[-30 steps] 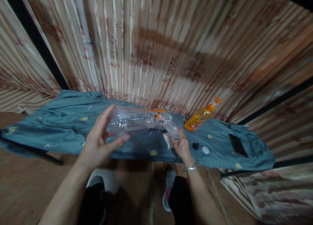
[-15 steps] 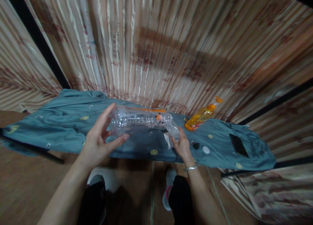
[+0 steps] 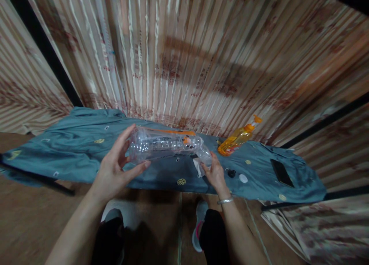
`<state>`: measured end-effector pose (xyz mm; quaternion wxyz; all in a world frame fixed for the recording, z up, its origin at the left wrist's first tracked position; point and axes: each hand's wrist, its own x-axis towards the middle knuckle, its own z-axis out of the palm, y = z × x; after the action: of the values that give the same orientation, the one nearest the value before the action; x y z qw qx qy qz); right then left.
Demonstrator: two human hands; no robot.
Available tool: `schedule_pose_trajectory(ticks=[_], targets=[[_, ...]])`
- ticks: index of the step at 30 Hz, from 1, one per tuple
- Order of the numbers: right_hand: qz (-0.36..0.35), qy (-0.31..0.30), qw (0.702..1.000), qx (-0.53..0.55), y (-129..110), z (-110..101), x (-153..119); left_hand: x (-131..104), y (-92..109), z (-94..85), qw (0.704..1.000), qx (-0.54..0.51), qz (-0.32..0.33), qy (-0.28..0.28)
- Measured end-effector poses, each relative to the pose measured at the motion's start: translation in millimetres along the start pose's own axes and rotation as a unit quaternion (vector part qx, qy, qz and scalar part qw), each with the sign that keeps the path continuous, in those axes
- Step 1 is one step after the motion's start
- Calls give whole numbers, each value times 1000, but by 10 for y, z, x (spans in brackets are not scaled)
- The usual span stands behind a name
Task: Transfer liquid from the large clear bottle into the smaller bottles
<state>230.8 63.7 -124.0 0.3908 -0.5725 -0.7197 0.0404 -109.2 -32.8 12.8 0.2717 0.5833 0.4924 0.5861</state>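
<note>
A large clear plastic bottle [image 3: 161,142] with an orange stripe, dark lettering and a small animal-face print lies sideways between my hands, above the cloth. My left hand [image 3: 117,163] wraps round its broad left end, thumb below and fingers above. At the other end, my right hand [image 3: 215,172] grips a narrower clear plastic part [image 3: 203,153] that angles down from the bottle. Whether this part is joined to the bottle, I cannot tell. A white paper-like piece [image 3: 198,165] shows beside my right fingers.
A blue-green patterned cloth [image 3: 83,153] covers the narrow table. An orange pump bottle [image 3: 235,141] leans toward the right at the back. Right of my hand are a black round cap [image 3: 231,173], a white disc [image 3: 243,178] and a dark phone [image 3: 281,172]. A striped curtain [image 3: 184,65] hangs behind.
Nearly everything sits slightly lower in view, as from a small head movement. Both hands keep their grip, and the bottle has barely moved.
</note>
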Motion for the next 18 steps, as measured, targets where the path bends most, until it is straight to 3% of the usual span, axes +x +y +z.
schedule_pose_trajectory(ticks=[18], targets=[[6,14,1000,1,-4,20,-12,-2,25,-21,1000,7,-18,-8]])
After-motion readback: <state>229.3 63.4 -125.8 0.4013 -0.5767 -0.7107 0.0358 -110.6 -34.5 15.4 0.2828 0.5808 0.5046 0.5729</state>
